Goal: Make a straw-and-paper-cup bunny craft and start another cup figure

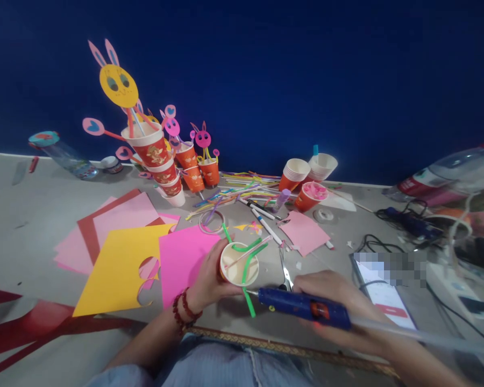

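Observation:
My left hand is wrapped round a paper cup, whose open mouth faces up toward me. Green bendy straws stick out over the cup's rim, and a thin pale stick leans across inside it. In my right hand is a blue hot glue gun with a long clear glue stick out of its back. The gun's nozzle points left, close to the straw at the near side of the cup; whether it touches I cannot tell. Scissors lie just behind the gun.
Yellow paper with round cut-outs and pink paper lie left. Stacked cups with a rabbit face stand behind. Loose straws, stacked cups and markers are at the back. A phone, cables and bottle sit right.

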The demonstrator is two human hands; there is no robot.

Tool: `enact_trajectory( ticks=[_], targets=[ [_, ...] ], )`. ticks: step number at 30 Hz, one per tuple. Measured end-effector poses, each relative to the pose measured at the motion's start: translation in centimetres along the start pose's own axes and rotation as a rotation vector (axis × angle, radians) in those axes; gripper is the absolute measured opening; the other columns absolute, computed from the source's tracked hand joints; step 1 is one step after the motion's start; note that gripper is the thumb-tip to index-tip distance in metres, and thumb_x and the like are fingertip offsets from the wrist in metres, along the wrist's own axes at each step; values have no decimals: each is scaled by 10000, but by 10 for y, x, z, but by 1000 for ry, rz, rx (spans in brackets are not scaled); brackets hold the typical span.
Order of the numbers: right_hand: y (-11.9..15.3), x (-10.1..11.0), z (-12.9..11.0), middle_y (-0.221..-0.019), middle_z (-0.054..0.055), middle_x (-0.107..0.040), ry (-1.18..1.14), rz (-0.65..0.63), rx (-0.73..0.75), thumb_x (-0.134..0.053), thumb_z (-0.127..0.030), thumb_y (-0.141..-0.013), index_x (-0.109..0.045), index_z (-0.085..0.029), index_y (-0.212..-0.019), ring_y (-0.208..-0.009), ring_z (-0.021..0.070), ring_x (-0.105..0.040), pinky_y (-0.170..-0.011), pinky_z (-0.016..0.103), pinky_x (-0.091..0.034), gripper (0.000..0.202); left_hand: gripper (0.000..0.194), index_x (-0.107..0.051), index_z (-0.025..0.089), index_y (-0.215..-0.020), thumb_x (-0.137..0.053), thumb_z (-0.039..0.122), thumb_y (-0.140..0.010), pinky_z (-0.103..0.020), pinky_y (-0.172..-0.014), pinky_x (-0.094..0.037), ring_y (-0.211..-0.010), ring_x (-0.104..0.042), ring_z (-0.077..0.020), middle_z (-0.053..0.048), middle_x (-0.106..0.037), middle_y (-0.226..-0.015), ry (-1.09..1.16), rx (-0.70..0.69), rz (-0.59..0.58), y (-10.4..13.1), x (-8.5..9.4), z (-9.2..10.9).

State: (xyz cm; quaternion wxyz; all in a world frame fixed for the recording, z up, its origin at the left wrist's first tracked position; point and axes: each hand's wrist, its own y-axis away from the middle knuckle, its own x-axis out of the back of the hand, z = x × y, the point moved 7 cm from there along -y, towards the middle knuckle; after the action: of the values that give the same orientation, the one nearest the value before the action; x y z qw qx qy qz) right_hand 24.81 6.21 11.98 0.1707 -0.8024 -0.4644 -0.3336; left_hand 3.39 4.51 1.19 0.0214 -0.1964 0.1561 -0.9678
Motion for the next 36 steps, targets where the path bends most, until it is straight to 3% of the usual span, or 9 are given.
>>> enact_trajectory(
  ticks=[8,21,29,36],
  targets=[
    [2,-2,3,-701,20,-585,-5,-15,4,-493,-382,-953,-482,-213,-789,-630,168,-526,-590,277,-312,236,1022,-450,210,-1417,-819,716,-609,-540,-1043,-506,-1224,-622,-373,-180,-620,-1333,10,-46,-3,-1,-2,3],
    [0,-1,2,-683,32,-608,37,-16,-34,-488,-365,-961,-510,-206,-759,-621,177,-560,-579,278,-334,259,917,-486,225,-1348,-923,508,-593,-476,-962,-553,-1116,-659,-326,-131,-654,-1237,-23,-55,-6,-3,-4,9],
    [2,1,3,-685,35,-601,21,-4,-33,-483,-415,-963,-513,-210,-764,-622,185,-555,-585,283,-347,287,1002,-459,220,-1399,-926,535,-570,-512,-1016,-526,-1184,-634,-356,-150,-637,-1290,-14,24,-6,1,-6,-3],
    [0,2,-1,-648,30,-594,31,-25,-16,-447,-457,-966,-521,-208,-736,-587,173,-554,-566,278,-370,347,973,-471,228,-1390,-926,521,-582,-499,-1022,-528,-1182,-640,-338,-140,-637,-1300,-16,-13,3,-1,-4,5]
  ],
)
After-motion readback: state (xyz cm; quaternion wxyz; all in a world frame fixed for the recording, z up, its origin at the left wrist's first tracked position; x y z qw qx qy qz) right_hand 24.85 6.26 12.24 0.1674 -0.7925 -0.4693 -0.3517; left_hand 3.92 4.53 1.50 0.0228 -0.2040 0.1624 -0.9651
